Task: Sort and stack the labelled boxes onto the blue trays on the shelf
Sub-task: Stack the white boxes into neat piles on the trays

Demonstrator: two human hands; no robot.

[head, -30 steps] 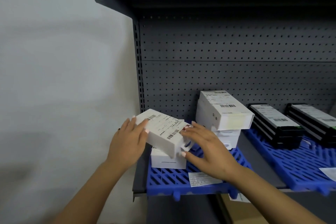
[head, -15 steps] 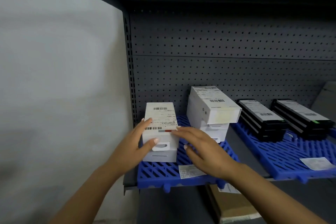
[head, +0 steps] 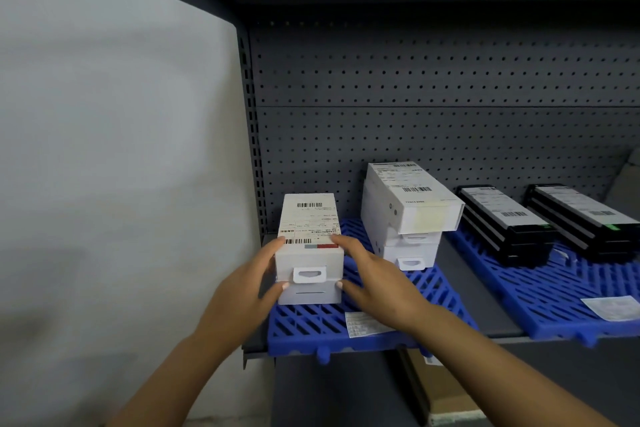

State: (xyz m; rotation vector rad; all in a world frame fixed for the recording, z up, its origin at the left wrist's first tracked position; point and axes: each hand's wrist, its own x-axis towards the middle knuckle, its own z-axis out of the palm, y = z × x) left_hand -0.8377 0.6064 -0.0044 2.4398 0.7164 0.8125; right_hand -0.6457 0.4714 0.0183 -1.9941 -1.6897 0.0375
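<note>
A second ago the white labelled box [head: 309, 229] was tilted in the air between both hands; now it lies flat and square on top of a second white box [head: 308, 293], end flaps aligned, at the left end of the blue tray [head: 311, 333] in the lower centre of the frame. The left hand [head: 249, 291] and right hand [head: 372, 282] flank the pair, fingers nearly straight and pressed against the sides, steadying rather than clutching. That placement looks finished; letting go and fetching the next box seems the likely step.

To the right on the same tray stands a stack of 3 white boxes [head: 408, 208], the top one skewed and overhanging. A second blue tray [head: 540, 305] at the lower right carries 2 black boxes [head: 505, 218], side by side. Each tray has a paper label near its front edge. The trays rest on a dark grey shelf [head: 464, 274] backed by perforated board [head: 433, 80], with another shelf overhead. A pale wall fills the left of the frame; a cardboard carton [head: 440, 392] sits below.
</note>
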